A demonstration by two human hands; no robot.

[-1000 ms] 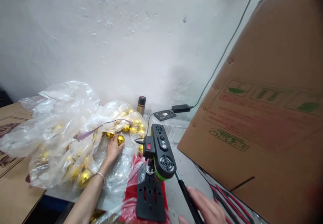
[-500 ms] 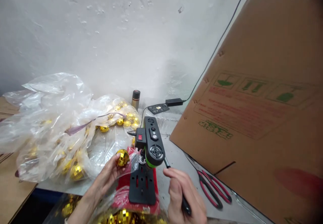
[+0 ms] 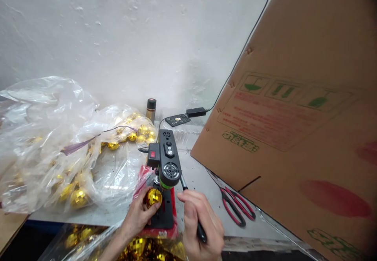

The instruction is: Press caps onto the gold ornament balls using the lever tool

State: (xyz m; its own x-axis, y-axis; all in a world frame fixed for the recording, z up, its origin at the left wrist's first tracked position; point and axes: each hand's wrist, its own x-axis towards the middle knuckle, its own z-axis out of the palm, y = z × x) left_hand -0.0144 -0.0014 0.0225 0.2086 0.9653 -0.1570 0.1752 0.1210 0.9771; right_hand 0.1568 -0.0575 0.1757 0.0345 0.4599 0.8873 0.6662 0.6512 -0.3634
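Note:
A small black bench drill press [image 3: 169,157] stands on the table, with a red switch on its side box and a slotted black base plate [image 3: 165,216]. My left hand [image 3: 140,210] grips a gold mirror ball [image 3: 154,197] over that plate, just beneath the front end of the drill head. Whether the ball touches the plate or the bit I cannot tell. My right hand [image 3: 203,223] is wrapped round the black-handled lever [image 3: 201,232] at the machine's right side. Below the base, more gold mirror balls [image 3: 137,247] fill a clear bag at the table's front edge.
Clear plastic bags with gold balls [image 3: 79,197] cover the left side. Red-and-black scissors [image 3: 237,208] lie right of the machine, beside a large cardboard box [image 3: 282,119]. Behind stand a dark bottle [image 3: 151,111], a black phone-like slab [image 3: 177,119] and a power adapter [image 3: 196,112] with its cable.
My left hand has brought the gold ball rightward, from beside the machine to under its head. My right hand keeps its hold on the lever. The whole view has shifted slightly.

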